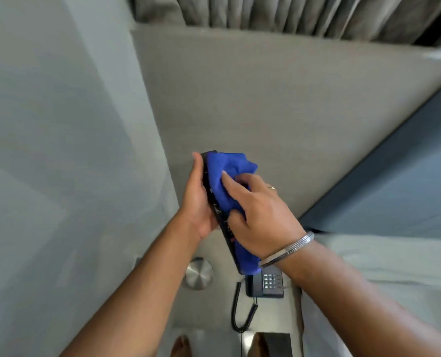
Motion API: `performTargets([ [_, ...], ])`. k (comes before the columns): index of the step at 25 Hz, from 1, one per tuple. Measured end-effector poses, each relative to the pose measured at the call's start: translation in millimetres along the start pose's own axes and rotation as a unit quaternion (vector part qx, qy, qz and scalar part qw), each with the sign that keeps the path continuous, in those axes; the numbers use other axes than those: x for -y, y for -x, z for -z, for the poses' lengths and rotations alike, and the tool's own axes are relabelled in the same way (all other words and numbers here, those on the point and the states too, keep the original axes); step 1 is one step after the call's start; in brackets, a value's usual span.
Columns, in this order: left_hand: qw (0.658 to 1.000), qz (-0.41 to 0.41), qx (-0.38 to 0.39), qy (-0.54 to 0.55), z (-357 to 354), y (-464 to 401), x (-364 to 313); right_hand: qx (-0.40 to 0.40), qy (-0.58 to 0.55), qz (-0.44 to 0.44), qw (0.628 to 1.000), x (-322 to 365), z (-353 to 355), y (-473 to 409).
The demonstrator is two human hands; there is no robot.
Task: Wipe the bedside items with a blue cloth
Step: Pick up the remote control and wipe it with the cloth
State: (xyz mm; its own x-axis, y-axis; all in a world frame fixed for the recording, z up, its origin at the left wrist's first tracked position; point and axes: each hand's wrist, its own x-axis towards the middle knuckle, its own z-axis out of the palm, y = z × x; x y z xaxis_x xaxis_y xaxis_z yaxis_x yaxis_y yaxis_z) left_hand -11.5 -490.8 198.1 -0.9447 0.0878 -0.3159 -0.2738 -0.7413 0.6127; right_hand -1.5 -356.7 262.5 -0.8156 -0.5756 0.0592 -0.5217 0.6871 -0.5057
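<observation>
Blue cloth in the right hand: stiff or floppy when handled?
Likely floppy: the blue cloth bunches into soft folds under the right hand and drapes along the black remote. Probably light, since it hangs off the fingers without sagging far. Looks grippy, not slippery.

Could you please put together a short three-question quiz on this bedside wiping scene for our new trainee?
1. True or false: the blue cloth lies flat on the bedside table.
2. Which hand grips the black remote?
3. What sits nearest the telephone: A) round metal base, B) curtain?

Key: 1. False; the right hand presses it on the remote. 2. The left hand. 3. A.
</observation>
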Motion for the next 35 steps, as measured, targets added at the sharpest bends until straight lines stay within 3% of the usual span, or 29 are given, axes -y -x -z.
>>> performTargets([
  [2, 0.998, -0.048, 0.037, 0.019, -27, 24, -23, -0.025, 0.088, 0.049, 0.995, 24, 27, -3],
  [5, 0.987, -0.115, 0.096, 0.058, -63, 52, -52, -0.029, 0.103, 0.135, 0.985, 57, 56, -2],
  [14, 0.96, -0.267, 0.081, 0.015, -94, 128, -123, -0.062, -0.084, 0.296, 0.95, 132, 88, 17],
  [19, 0.959, -0.268, 0.027, 0.088, -84, 157, -133, -0.028, -0.058, 0.361, 0.93, 137, 85, 33],
  [24, 0.94, -0.295, -0.008, 0.171, -83, 158, -135, -0.012, 0.041, 0.422, 0.906, 115, 87, 49],
  [31, 0.931, -0.318, 0.028, 0.176, -103, 126, -123, 0.048, 0.2, 0.479, 0.853, 63, 134, 51],
  [33, 0.926, -0.318, 0.052, 0.197, -105, 122, -124, 0.04, 0.23, 0.466, 0.854, 48, 149, 51],
  [35, 0.924, -0.296, 0.08, 0.228, -103, 123, -126, -0.027, 0.236, 0.405, 0.883, 34, 163, 41],
])
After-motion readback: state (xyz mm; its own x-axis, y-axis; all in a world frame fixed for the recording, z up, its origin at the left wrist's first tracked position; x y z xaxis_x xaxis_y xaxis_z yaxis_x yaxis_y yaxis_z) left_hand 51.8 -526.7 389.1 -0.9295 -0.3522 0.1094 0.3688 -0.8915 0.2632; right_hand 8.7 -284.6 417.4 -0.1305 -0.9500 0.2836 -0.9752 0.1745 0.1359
